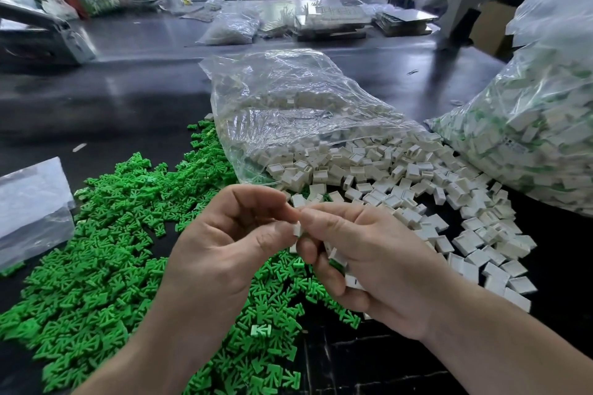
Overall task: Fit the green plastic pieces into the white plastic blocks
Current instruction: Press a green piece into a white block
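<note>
White block (296,229) pinched between fingers (276,202) of left hand (224,244) and right hand (369,260), above green pieces (96,266) heaped on dark surface (128,90).

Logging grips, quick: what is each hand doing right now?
Left hand: pinches a white block.
Right hand: pinches the same block, spare blocks in its curled fingers.

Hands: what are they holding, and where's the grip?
Left hand and right hand together pinch one white block by its edges; right hand also holds spare blocks.
</note>
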Tool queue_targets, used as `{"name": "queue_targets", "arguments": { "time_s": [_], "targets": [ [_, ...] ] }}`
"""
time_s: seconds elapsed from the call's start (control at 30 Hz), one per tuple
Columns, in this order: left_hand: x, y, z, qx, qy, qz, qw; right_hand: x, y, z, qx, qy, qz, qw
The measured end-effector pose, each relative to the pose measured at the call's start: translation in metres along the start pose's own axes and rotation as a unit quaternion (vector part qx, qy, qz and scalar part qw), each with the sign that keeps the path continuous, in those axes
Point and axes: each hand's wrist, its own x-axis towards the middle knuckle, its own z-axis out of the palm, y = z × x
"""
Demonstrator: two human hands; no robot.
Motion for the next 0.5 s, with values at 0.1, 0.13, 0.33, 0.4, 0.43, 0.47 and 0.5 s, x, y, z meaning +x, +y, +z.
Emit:
{"name": "queue_targets", "arguments": {
  "time_s": [0.1,0.13,0.33,0.4,0.43,0.47,0.5],
  "targets": [
    [-0.006,0.001,0.006,0.112,0.004,0.054,0.992,-0.001,0.001,0.001,-0.011,-0.004,-0.012,1.000],
    [-0.008,0.002,0.009,0.168,0.006,0.077,0.983,-0.001,0.002,0.001,-0.013,-0.006,-0.016,1.000],
    [-0.006,0.011,-0.008,0.470,0.047,0.129,0.872,0.001,-0.002,-0.006,0.056,0.012,-0.024,0.998],
    [-0.003,0.012,-0.017,0.591,0.012,0.069,0.804,0.001,-0.003,-0.010,0.086,0.026,-0.026,0.996],
    [-0.002,0.009,-0.019,0.635,-0.007,0.035,0.772,0.001,-0.003,-0.011,0.098,0.030,-0.027,0.994],
    [-0.001,0.006,-0.019,0.662,-0.020,0.015,0.750,0.001,-0.003,-0.011,0.106,0.033,-0.027,0.993],
    [-0.001,0.003,-0.019,0.671,-0.028,0.009,0.741,0.002,-0.003,-0.011,0.110,0.033,-0.027,0.993]
  ]
}}
